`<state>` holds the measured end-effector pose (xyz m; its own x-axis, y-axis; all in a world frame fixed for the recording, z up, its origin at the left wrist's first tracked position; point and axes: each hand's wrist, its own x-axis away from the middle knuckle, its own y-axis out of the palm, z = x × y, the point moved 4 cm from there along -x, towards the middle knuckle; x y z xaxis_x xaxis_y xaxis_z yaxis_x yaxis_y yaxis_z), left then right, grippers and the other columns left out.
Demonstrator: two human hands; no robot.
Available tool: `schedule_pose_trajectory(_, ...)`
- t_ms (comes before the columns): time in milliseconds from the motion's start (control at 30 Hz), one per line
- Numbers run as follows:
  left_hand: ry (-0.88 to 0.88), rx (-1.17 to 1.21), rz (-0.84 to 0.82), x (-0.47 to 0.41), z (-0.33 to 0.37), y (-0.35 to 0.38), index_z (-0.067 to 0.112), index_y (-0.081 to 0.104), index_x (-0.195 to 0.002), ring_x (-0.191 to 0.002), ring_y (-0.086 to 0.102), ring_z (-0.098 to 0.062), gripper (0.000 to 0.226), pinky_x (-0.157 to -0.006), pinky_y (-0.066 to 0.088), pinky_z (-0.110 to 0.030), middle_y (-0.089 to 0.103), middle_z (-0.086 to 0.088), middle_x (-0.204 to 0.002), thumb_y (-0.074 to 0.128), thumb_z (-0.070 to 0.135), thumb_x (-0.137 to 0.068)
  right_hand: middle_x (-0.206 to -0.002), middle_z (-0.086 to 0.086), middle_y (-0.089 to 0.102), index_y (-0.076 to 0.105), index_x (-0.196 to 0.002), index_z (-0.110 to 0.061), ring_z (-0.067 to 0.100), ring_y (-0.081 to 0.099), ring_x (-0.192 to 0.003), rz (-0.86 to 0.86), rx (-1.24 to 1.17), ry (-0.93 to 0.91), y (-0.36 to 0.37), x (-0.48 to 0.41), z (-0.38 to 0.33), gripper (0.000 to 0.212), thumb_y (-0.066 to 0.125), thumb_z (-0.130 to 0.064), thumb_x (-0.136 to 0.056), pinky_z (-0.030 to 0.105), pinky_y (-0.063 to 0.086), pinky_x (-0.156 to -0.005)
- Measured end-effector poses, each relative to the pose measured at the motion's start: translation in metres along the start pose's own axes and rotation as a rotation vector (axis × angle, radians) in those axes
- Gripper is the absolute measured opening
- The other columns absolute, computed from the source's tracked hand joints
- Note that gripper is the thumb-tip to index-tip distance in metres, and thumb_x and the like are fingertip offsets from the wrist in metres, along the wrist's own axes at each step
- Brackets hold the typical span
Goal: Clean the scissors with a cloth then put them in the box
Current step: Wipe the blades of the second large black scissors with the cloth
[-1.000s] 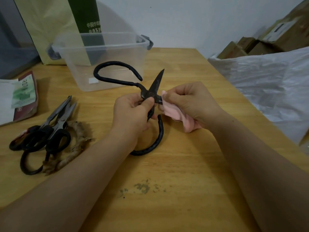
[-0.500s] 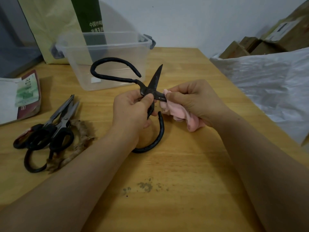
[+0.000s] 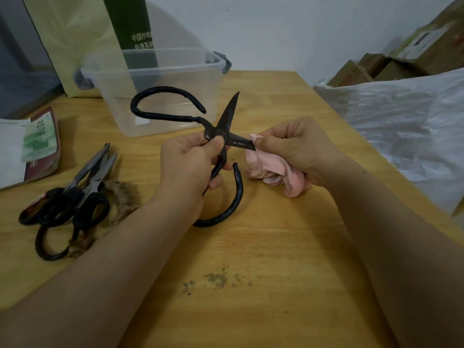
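Note:
Black iron scissors (image 3: 227,119) with big looped handles are spread open above the wooden table (image 3: 263,247). My left hand (image 3: 190,164) grips them at the pivot and lower handle. One blade points up toward the box; the other runs right into a pink cloth (image 3: 268,167). My right hand (image 3: 298,149) holds that cloth bunched and pinches it round the blade's tip. A clear plastic box (image 3: 160,94) with grey clips stands behind the scissors, nothing visible inside.
Several other scissors (image 3: 75,197) with black handles lie at the left on a coil of twine (image 3: 118,199). A booklet (image 3: 27,146) lies at the far left. A paper bag (image 3: 82,36) stands behind the box. White plastic sheeting (image 3: 411,126) and cardboard boxes (image 3: 391,61) fill the right.
My right hand with the cloth has slid outward along the blade, from near the pivot to its tip. The scissors have lifted slightly; my left hand keeps its grip.

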<state>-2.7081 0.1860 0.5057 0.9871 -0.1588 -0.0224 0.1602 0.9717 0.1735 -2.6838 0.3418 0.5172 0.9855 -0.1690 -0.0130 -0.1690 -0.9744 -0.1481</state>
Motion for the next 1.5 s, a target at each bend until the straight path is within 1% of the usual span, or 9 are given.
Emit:
schedule_pose_trajectory(233,0.01,-0.01,0.01,0.0,0.003,-0.001,-0.001,0.064,-0.09,-0.05,0.056,-0.01,0.012,-0.033,0.029,-0.02,0.061,-0.011,-0.077,0.054,0.004,-0.093,-0.049,0.007,0.064,0.068,-0.072,-0.003,0.012,0.06,-0.041,0.064,0.037,-0.049,-0.006,0.0,-0.001,0.016,0.067,-0.013,-0.084,0.021,0.05,-0.039)
schedule_pose_trajectory(433,0.005,0.005,0.016,0.0,0.004,-0.001,0.0,0.065,-0.092,-0.051,0.056,-0.01,0.012,-0.033,0.029,-0.019,0.063,-0.007,-0.075,0.054,0.004,-0.093,-0.055,0.019,0.064,0.067,-0.069,-0.001,0.025,0.061,-0.042,0.029,-0.021,-0.006,-0.007,0.0,0.002,0.019,0.067,-0.012,-0.084,0.034,0.052,-0.04)
schedule_pose_trajectory(533,0.004,0.004,0.014,0.0,0.004,-0.002,0.0,0.065,-0.093,-0.052,0.057,-0.01,0.012,-0.034,0.029,-0.019,0.064,-0.008,-0.077,0.053,0.004,-0.093,-0.053,0.015,0.064,0.068,-0.066,-0.004,0.021,0.059,-0.04,0.066,-0.008,-0.026,-0.009,-0.001,0.002,0.019,0.067,-0.011,-0.083,0.032,0.052,-0.04)
schedule_pose_trajectory(800,0.018,-0.052,0.107,-0.008,0.01,-0.017,0.007,0.063,-0.087,-0.053,0.057,-0.005,0.015,-0.039,0.034,-0.019,0.062,-0.007,-0.081,0.051,0.01,-0.095,-0.055,0.016,0.065,0.072,-0.085,-0.003,0.023,0.061,-0.041,0.278,0.208,-0.123,-0.029,0.006,-0.01,0.023,0.064,-0.024,-0.09,0.029,0.049,-0.036)
schedule_pose_trajectory(933,0.007,-0.118,0.074,-0.004,0.002,-0.006,0.008,0.065,-0.088,-0.053,0.057,-0.008,0.015,-0.037,0.032,-0.02,0.062,-0.008,-0.08,0.052,0.009,-0.095,-0.067,0.015,0.066,0.069,-0.089,-0.003,0.024,0.059,-0.053,0.263,0.466,-0.339,-0.004,0.013,-0.03,0.035,0.047,-0.028,-0.098,0.034,0.049,-0.05)
schedule_pose_trajectory(1100,0.024,-0.167,0.038,-0.002,-0.004,0.002,0.014,0.065,-0.087,-0.056,0.058,-0.011,0.017,-0.036,0.032,-0.021,0.062,-0.009,-0.081,0.051,0.008,-0.094,-0.11,-0.002,0.047,0.056,-0.131,-0.021,0.004,0.046,-0.098,0.094,0.679,-0.427,0.021,0.005,-0.017,0.035,0.047,-0.016,-0.097,0.003,0.036,-0.085)
schedule_pose_trajectory(1200,0.019,-0.163,0.039,-0.001,-0.005,0.004,0.015,0.064,-0.082,-0.053,0.058,-0.011,0.022,-0.036,0.03,-0.021,0.064,-0.01,-0.081,0.047,0.008,-0.096,-0.116,-0.005,0.062,0.061,-0.125,-0.022,0.006,0.055,-0.109,0.136,0.626,-0.462,0.021,0.001,-0.01,0.038,0.065,-0.013,-0.088,0.022,0.044,-0.097)
schedule_pose_trajectory(1267,0.011,-0.162,0.036,-0.001,-0.005,0.004,0.014,0.063,-0.081,-0.053,0.057,-0.012,0.024,-0.036,0.031,-0.02,0.063,-0.011,-0.078,0.047,0.009,-0.097,-0.108,-0.007,0.067,0.068,-0.113,-0.02,0.009,0.06,-0.105,0.153,0.556,-0.435,0.021,-0.002,-0.006,0.034,0.074,-0.014,-0.08,0.034,0.049,-0.094)
schedule_pose_trajectory(1500,-0.03,-0.126,0.059,-0.001,-0.007,0.001,0.011,0.058,-0.082,-0.046,0.057,-0.009,0.017,-0.034,0.032,-0.02,0.059,-0.011,-0.074,0.049,0.007,-0.096,-0.092,0.001,0.067,0.075,-0.086,-0.007,0.017,0.063,-0.09,0.068,0.689,-0.565,0.024,-0.004,-0.008,0.012,0.077,-0.01,-0.074,0.039,0.05,-0.084)
